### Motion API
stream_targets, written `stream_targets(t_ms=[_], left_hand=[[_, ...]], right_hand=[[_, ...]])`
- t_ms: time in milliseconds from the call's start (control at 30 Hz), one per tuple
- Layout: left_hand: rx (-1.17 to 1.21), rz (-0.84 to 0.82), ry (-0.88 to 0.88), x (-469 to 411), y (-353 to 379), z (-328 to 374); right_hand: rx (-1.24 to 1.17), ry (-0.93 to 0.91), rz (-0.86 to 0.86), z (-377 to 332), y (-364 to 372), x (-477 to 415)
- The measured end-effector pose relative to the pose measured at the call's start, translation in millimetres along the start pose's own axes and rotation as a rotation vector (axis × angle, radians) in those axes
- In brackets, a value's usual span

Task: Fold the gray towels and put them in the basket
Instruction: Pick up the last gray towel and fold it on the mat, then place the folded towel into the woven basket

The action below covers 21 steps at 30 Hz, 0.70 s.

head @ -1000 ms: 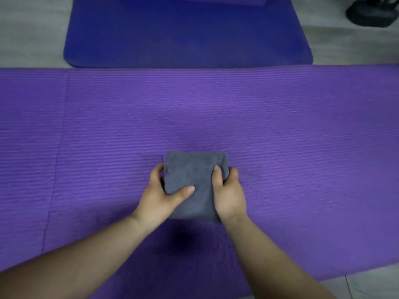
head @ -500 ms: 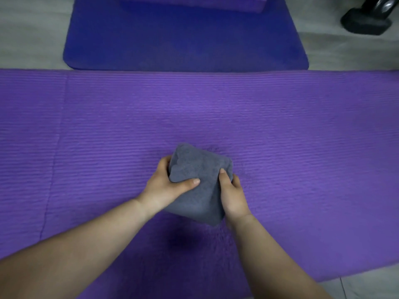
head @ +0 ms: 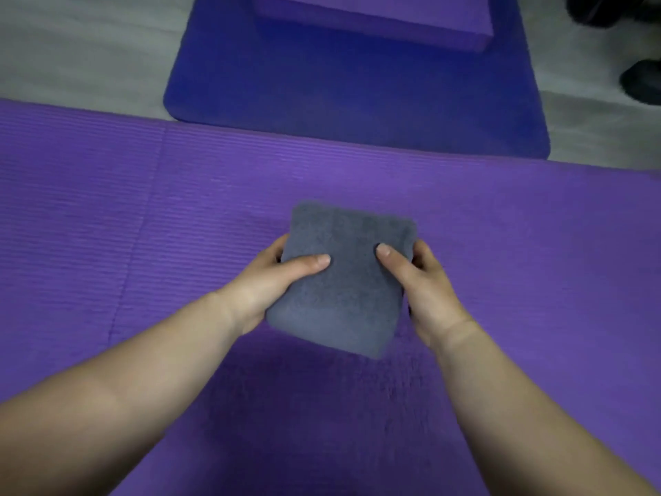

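Head view, change: a second ago the folded gray towel (head: 343,281) lay flat on the purple mat (head: 107,216). Now it is raised off the mat and tilted, with its near corner lowest. More of the area beyond the mat shows than before.
Left hand (head: 264,281): grips the towel's left edge, thumb lying across the top.
Right hand (head: 425,291): grips the towel's right edge, thumb pressed on top.
Towel's place: held between the two hands at the middle of the view, above the purple mat, with a soft dark shadow (head: 314,406) on the mat below it.
Hidden: the fingers of both hands go under the towel and cannot be seen, nor can its underside.
Cut off: a purple block (head: 375,16) on the blue mat (head: 357,94) runs out of the top edge. Dark objects (head: 640,80) at the upper right are blurred and cropped, so I cannot tell what they are.
Edges: the purple mat's far edge meets the blue mat and the gray floor (head: 78,48).
Open room: bare purple mat stretches wide to the left and right of the hands.
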<state>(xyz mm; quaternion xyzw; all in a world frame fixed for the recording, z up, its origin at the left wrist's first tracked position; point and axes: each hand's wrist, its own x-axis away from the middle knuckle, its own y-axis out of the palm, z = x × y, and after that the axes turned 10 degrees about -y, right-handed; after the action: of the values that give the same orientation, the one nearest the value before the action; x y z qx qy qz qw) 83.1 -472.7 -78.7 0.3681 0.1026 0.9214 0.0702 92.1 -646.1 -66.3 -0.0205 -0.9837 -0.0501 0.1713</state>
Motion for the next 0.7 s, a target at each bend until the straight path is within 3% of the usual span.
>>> stream_targets(t_ms=[133,267,500,633,700], left_hand=[[0.081,0.088,0.013,47.8,8.8,41.5],[0.192,0.137,-0.033,127.4,20.0,90.8],[0.229,0.381,0.077,321.2,33.4,222.8],[0.343,0.492,0.158,434.4,44.9,283.7],[0.396,0.561,0.195,480.5,44.7,297.7]], right_hand=[[0.075,-0.056,-0.07,-66.9,25.5,9.6],[0.002,0.026,-0.194,-145.5,49.5,45.9],[0.312,0.145,-0.492,-311.7,111.5,137.7],[0.186,0.17,-0.594,-410.6,152.3,197.1],[0.134,0.285,-0.667,-443.1,172.3,228.3]])
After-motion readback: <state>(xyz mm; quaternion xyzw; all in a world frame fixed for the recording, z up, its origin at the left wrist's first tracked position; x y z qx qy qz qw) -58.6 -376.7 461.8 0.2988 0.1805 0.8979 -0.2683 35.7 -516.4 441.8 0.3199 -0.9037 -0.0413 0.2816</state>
